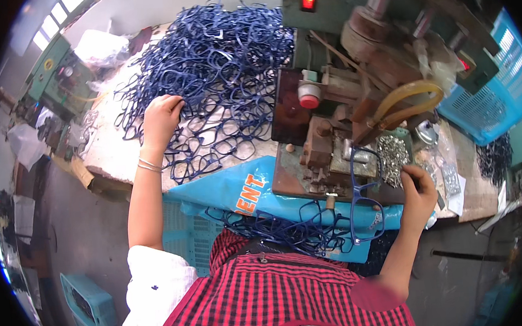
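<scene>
— While the desk (115, 155) runs pale and worn across the middle of the view, what takes up most of it?

— A big heap of dark blue spectacle frames (218, 63), spread from the far edge down toward the person. Just right of the heap stands a rusty green press machine (352, 78) with a red lamp lit at its top and a yellow hose looping off its side.

— And nearer the body?

— A light blue plastic sack (239, 195) hangs over the desk's near edge, with a second, smaller tangle of blue frames (290, 227) lying in it, close against the person's red checked apron. Further right sits a blue plastic crate (493, 104).

— Where is the left hand?

— The left hand (162, 118) reaches out onto the near-left fringe of the big heap, fingers curled down into the frames; the grip looks closed on some of them, though which ones cannot be told. Thin bangles sit at that wrist.

— And the right one?

— The right hand (417, 188) is at the machine's front right, fingertips pinched narrow beside a tray of small silvery metal parts (393, 154). Whatever it pinches is too small to make out.

— Anything at the machine itself?

— One single blue frame (366, 198) hangs upright from the machine's front, just left of the right hand, its lower rim reaching the sack.
</scene>
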Motion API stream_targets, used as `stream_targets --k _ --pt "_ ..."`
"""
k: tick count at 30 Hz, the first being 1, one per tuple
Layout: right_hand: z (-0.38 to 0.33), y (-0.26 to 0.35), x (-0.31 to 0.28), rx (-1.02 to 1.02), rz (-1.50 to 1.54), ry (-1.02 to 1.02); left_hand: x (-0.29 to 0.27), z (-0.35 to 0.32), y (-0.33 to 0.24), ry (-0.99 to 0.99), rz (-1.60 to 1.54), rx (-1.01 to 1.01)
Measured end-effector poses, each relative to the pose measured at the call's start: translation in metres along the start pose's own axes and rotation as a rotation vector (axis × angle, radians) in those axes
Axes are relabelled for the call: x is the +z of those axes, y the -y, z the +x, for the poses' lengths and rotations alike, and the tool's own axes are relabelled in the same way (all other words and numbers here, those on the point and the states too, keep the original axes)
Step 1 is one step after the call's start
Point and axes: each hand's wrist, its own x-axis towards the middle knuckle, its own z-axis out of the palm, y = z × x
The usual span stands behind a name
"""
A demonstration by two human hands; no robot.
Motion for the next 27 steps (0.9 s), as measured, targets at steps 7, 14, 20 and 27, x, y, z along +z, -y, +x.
stream_targets --k 7,14,20,27 --pt "0.032 0.084 0.072 -0.007 0.174 0.322 0.017 0.003 -0.096 -0.092 0.007 -0.056" --pt "0.029 0.077 0.081 0.091 0.326 0.299 -0.018 -0.013 -0.186 -0.186 -1.231 -0.235" --pt "0.017 0.089 0.097 0.195 0.7 0.319 -0.058 0.036 -0.248 -0.245 -1.293 0.119" --pt "-0.003 0.087 0.053 0.004 0.45 0.373 -0.089 0.005 -0.266 0.119 -1.561 -0.061"
